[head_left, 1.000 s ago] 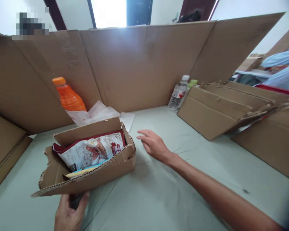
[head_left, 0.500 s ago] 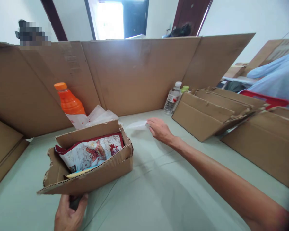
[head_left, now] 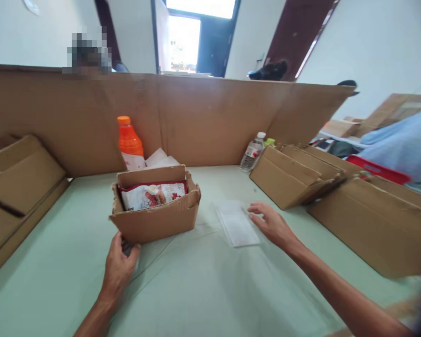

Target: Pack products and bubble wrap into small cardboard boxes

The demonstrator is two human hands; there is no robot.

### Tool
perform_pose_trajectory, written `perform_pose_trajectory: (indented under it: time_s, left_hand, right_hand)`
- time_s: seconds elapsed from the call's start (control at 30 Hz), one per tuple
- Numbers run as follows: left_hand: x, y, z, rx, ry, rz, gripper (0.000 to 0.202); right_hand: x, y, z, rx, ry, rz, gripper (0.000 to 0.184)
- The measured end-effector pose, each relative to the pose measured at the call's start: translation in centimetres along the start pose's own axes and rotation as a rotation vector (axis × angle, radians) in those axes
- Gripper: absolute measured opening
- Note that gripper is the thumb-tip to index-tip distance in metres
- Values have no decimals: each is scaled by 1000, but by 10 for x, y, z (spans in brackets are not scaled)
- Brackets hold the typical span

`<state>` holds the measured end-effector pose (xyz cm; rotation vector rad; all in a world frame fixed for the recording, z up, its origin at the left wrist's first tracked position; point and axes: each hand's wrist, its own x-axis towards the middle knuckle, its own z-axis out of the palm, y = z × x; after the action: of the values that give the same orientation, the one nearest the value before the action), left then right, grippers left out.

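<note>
A white, thin, rectangular sheet [head_left: 237, 224], slightly see-through, lies flat on the pale green table. Just past its right edge is my right hand [head_left: 272, 224], fingers apart and holding nothing. My left hand [head_left: 121, 262] is at the lower left corner of a small open cardboard box [head_left: 157, 224]. Its thumb and fingers curl around something small and dark [head_left: 127, 248], mostly hidden, that I cannot make out. Inside the box stands a white and dark red printed food packet [head_left: 157, 195]; the box's front wall covers its lower part.
An orange-capped drink bottle [head_left: 130, 140] and crumpled white paper [head_left: 161, 159] stand behind the box. At the back right are a clear water bottle [head_left: 253, 152] and open cardboard boxes [head_left: 287, 180]. A cardboard wall [head_left: 210, 121] closes off the back; a person's head shows above it.
My right hand has brought the white sheet nearer, laid it down and let it go. The view has shifted, and the small box appears farther right. My left hand stays by the box.
</note>
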<state>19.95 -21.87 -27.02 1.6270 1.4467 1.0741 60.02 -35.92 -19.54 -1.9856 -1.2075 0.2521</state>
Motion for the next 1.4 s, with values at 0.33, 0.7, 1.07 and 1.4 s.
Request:
perform_pose_trajectory:
  time_s: [0.33, 0.7, 1.07, 1.4]
  left_hand:
    - [2, -1, -4, 31, 64, 38, 44]
    - [-30, -7, 6, 90, 41, 91, 21]
    - [-11, -19, 7, -422, -118, -78, 85]
    - [-3, -19, 2, -380, 27, -121, 78]
  right_hand:
    - [-13, -71, 106, 228, -307, -197, 57]
    - [-84, -29, 111, 55, -155, -324, 26]
    - [-25, -60, 142, 300, -279, -220, 72]
    - [3, -1, 51, -444, 44, -508, 49]
